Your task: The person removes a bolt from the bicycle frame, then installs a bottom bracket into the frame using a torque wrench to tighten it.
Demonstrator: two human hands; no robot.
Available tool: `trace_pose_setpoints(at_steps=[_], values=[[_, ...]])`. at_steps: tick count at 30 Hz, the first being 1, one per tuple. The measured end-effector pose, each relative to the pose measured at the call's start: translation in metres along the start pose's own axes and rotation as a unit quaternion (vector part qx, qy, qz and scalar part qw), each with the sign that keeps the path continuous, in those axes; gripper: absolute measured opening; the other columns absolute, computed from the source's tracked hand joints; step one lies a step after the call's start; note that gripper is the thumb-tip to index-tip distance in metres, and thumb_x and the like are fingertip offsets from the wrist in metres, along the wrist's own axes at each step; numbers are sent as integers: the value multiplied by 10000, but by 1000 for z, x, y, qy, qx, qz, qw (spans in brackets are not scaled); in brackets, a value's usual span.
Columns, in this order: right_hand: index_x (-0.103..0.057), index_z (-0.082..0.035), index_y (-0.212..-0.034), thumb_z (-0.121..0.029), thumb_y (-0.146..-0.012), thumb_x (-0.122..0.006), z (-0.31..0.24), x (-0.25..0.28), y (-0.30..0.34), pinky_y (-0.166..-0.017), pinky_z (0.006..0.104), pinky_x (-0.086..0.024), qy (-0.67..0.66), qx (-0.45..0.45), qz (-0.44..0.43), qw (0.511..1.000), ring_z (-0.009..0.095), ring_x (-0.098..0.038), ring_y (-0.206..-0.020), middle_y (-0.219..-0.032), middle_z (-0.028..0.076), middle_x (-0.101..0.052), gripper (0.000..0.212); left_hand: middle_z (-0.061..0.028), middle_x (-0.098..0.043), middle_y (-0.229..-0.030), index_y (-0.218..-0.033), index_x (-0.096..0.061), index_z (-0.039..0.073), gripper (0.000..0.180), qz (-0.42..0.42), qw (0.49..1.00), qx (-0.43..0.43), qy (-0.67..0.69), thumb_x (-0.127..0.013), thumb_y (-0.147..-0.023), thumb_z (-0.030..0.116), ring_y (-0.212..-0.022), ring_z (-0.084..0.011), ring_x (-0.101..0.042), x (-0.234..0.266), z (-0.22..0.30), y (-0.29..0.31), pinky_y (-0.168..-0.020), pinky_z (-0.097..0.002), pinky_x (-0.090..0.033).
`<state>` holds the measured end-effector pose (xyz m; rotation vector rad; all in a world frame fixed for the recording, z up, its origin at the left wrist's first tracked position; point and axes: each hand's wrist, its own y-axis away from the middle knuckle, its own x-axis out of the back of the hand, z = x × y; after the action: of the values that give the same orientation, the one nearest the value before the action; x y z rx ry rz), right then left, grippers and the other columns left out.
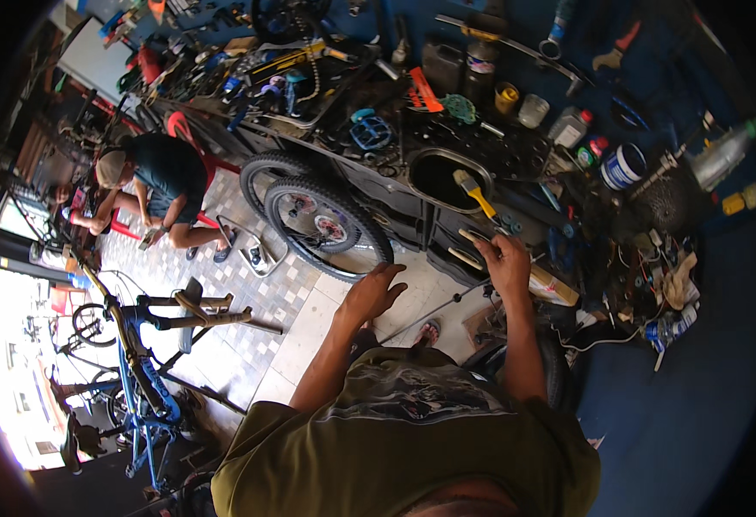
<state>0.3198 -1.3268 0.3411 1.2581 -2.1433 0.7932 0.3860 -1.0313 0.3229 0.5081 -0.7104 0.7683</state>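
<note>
My left hand (373,295) is just in front of the knobbly tyre of a bicycle wheel (316,226), its fingers loosely stretched and thumb apart. It holds nothing that I can see. My right hand (507,265) is raised near the front of the workbench, with the fingers curled. Two slim tan strips (462,256) show beside its fingertips; their kind is unclear. Beyond that hand, a paint brush (474,193) with a yellow handle lies across the rim of a dark metal basin (421,158) set into the bench. A thin dark rod (429,314) slants between my forearms.
Tools and bike parts crowd the workbench (343,142), including a blue pedal (371,131). Bottles and a white tub (624,165) stand at right. A blue bike frame (141,379) is at left. Another person (158,185) sits on a red chair, hands around a small object.
</note>
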Motion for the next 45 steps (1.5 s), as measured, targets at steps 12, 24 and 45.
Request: trace_pose_setpoints(at_steps=[12, 24, 45], values=[[-694, -92, -1168, -45, -924, -655, -114, -88, -68, -810, 431, -528, -31, 174, -63, 982, 337, -645, -917, -1012, 123, -715, 252, -214, -641, -1267, -1374, -592, 80, 465, 26, 999, 9, 26, -681, -961, 273, -1136, -386, -645, 84, -83, -5, -965, -449, -518], [-687, -80, -1211, -130, -937, -681, -235, -202, -132, -767, 423, -540, -30, 170, -141, 975, 324, -675, -860, -943, 133, -711, 279, -208, -637, -1274, -1359, -603, 84, 440, 100, 994, -2, 35, -680, -961, 253, -1107, -393, -665, 228, -190, -42, -941, -454, -527], [-684, -63, -1217, -202, -937, -719, -273, -295, -192, -673, 368, -524, -88, 97, -270, 954, 249, -664, -714, -850, 114, -711, 314, -228, -681, -1117, -1180, -703, 49, 299, 266, 961, -28, 77, -706, -917, 191, -995, -412, -684, 352, -309, -134, -884, -455, -539]])
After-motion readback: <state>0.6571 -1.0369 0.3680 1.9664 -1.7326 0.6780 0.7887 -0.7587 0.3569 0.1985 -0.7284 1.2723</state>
